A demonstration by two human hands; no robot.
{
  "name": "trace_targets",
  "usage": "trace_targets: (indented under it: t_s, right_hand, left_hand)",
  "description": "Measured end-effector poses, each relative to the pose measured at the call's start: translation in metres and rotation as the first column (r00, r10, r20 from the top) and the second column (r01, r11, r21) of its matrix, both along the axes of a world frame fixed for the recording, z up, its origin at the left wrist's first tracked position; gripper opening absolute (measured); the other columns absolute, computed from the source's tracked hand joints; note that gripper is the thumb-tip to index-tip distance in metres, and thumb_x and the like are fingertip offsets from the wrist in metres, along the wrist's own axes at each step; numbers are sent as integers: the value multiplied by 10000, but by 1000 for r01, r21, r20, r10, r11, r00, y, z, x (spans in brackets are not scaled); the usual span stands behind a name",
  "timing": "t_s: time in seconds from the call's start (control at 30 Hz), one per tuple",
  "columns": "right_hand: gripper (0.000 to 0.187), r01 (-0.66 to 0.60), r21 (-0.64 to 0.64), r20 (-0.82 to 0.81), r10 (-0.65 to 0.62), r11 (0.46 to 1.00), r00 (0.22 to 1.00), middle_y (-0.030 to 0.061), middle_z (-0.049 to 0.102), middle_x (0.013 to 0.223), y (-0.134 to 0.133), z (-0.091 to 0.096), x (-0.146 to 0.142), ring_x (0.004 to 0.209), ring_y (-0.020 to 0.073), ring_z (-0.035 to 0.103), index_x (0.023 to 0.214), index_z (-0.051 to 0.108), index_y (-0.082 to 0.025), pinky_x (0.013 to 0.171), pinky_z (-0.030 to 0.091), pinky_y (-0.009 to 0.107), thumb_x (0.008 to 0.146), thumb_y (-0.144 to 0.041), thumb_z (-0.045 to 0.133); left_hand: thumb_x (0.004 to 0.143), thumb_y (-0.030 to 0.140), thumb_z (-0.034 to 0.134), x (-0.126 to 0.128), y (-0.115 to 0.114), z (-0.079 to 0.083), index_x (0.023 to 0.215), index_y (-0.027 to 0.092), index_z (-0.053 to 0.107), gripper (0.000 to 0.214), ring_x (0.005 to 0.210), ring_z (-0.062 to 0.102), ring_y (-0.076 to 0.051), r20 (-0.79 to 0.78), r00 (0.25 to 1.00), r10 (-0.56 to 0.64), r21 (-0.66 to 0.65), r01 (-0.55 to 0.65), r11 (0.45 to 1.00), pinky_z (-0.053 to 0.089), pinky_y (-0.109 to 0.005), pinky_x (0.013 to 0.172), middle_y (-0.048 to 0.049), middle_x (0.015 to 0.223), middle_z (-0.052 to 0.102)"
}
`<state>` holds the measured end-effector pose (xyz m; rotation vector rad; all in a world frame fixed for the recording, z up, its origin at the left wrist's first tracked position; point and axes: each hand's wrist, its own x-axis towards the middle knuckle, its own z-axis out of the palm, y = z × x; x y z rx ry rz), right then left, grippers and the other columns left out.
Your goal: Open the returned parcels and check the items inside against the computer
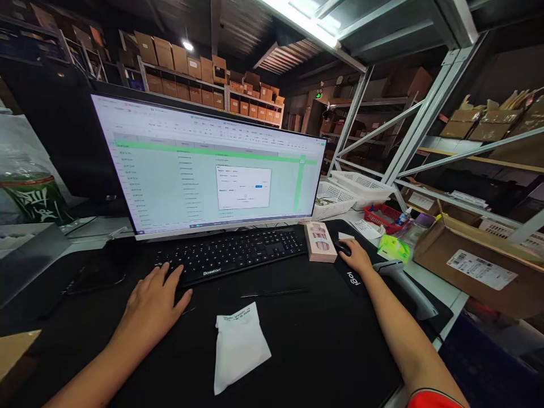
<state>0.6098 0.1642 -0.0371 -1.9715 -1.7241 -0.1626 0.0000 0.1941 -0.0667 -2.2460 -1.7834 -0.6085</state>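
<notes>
My left hand (153,303) lies flat with its fingers spread on the left end of a black keyboard (238,252). My right hand (356,256) is curled over a black mouse (342,247) on a black mouse pad (352,279). A wide monitor (204,164) behind the keyboard shows a spreadsheet with a dialog box. A white padded mailer bag (238,347) lies on the black desk mat (306,340) between my arms. A pink box (320,241) sits beside the keyboard's right end.
A grey barcode scanner (406,283) lies to the right of my forearm. An open cardboard box (480,266), a red basket (382,216) and white baskets (348,192) stand at the right. A thin black pen (274,293) lies on the mat. Metal shelving with cartons fills the background.
</notes>
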Motion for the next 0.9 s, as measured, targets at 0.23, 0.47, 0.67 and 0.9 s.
trace_targets:
  t_s: [0.23,0.47,0.67,0.9]
  right_hand:
    - [456,-16,22,38,15,1000,999,82,660,1359,-5,-3,3,1249,273,646,1318,682,-253,1078,532,418,864,-282,646]
    - [403,-3,-2,124,3,1000,992,83,641,1369,-5,-6,2,1221,284,654,1296,676,-243,1032,550,424,915,-338,587]
    - [390,12,-5,131,-12,1000,991,81,635,1371,-6,-5,3,1216,286,659,1291,687,-255,992,568,408,920,-342,603]
    - [379,11,4,131,-11,1000,991,85,631,1349,-5,-6,4,1225,292,655,1272,696,-260,997,572,420,916,-355,605]
  left_hand:
    - [943,517,204,6,-8,5,1477,5,545,814,1480,450,-454,-39,999,12,-11,-13,1000,374,-596,1217,-306,1558,484]
    - [927,494,256,10,-11,6,1470,-8,546,794,1483,438,-465,-13,1000,7,-23,-7,1000,348,-603,1232,-318,1568,461]
    - [927,478,301,10,-12,6,1476,23,544,753,1496,430,-436,3,1000,19,-50,-19,999,333,-609,1247,-288,1588,463]
    - [919,448,337,10,-11,2,1464,16,549,727,1487,433,-449,35,999,8,-23,-8,1000,328,-624,1242,-298,1576,468]
